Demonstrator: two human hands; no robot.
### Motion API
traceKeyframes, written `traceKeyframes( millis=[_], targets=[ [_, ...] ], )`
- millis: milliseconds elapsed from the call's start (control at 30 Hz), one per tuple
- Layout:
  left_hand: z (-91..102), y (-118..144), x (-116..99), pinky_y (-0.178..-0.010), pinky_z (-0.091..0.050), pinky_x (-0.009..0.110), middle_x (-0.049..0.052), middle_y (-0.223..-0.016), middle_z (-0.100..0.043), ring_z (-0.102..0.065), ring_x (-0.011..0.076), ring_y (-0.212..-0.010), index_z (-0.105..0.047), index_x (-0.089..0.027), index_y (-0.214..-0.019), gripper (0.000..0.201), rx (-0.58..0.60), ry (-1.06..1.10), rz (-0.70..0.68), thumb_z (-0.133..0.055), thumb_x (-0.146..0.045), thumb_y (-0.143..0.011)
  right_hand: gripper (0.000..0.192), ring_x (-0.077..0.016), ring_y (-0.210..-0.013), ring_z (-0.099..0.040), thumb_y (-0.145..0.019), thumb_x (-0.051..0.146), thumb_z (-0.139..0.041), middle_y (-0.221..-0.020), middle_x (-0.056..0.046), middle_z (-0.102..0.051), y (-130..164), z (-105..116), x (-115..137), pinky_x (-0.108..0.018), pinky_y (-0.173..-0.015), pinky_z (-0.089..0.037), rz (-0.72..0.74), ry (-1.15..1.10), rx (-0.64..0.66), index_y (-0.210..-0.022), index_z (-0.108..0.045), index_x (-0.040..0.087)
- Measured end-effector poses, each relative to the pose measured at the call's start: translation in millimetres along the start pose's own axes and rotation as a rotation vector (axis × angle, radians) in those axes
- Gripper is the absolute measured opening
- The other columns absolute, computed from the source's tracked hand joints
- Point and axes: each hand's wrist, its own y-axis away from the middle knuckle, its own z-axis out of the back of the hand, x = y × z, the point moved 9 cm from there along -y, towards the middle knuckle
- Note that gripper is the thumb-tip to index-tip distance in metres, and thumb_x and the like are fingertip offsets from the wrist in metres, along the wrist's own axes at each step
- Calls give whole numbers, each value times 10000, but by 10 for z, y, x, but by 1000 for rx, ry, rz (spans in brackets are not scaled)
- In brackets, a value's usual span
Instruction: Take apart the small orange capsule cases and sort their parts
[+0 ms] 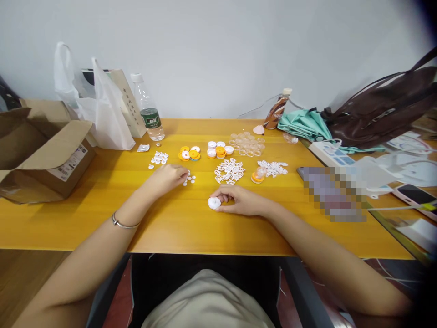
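Between the thumb and fingers of my right hand (239, 200) is a round white plastic disc (214, 203), held just above the table. My left hand (170, 176) reaches to a small pile of little white pieces (191, 178); its fingertips are pinched together at the pile's edge, and I cannot make out what is in them. Behind it lies another group of small white round pieces (160, 158). Beyond my right hand are flat white openwork pieces (229, 171), more white pieces (275, 168), and an orange-and-white disc with a clear part on top (258, 176).
Orange and white discs (190, 154), stacked discs (220, 149) and clear rings (247, 144) lie farther back. A cardboard box (44, 155), plastic bag (102, 109) and water bottle (150, 114) stand left. A teal umbrella (303, 125), brown bag (382, 109) and power strip (336, 155) are right.
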Motion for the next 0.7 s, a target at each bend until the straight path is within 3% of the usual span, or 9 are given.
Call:
traceKeyframes(
  millis=[200,300,400,567,700],
  targets=[
    [-3,-2,-43,-547,-373,225,49,-655,-609,-541,127,-573,-611,-134,-738,201,23,-29,-14,-463,-198,-858,267,-103,-692,-459,-773,296,-598,-782,-12,-530,4,0,0,-223,-646,-398,3,-11,-1,-996,-610,149],
    [82,7,-103,-557,-385,229,53,-678,-612,-551,135,-602,-615,-128,-786,190,-42,12,-21,-473,-227,-864,271,-102,-694,-458,-776,300,-593,-784,-14,-531,3,-8,-8,-222,-646,-398,7,-12,2,-999,-606,147],
    [162,24,-334,-629,-427,238,57,-760,-627,-572,139,-689,-612,-132,-884,176,-91,191,-97,-484,-251,-868,267,-100,-687,-456,-774,302,-595,-771,-9,-523,-2,-8,-7,-219,-639,-396,6,-16,-2,-989,-599,143],
    [87,61,-925,-767,-441,258,64,-904,-628,-578,137,-828,-610,-156,-971,187,39,480,-349,-485,-261,-879,212,-90,-649,-441,-776,328,-591,-740,2,-518,-15,-8,-2,-214,-606,-380,8,-22,-3,-868,-574,138],
    [-18,34,-1017,-781,-449,257,75,-913,-616,-572,140,-842,-619,-144,-955,188,75,534,-346,-469,-236,-888,204,-91,-655,-441,-776,335,-595,-738,4,-510,-22,-8,-2,-220,-614,-375,20,-30,8,-822,-565,139]
  ],
)
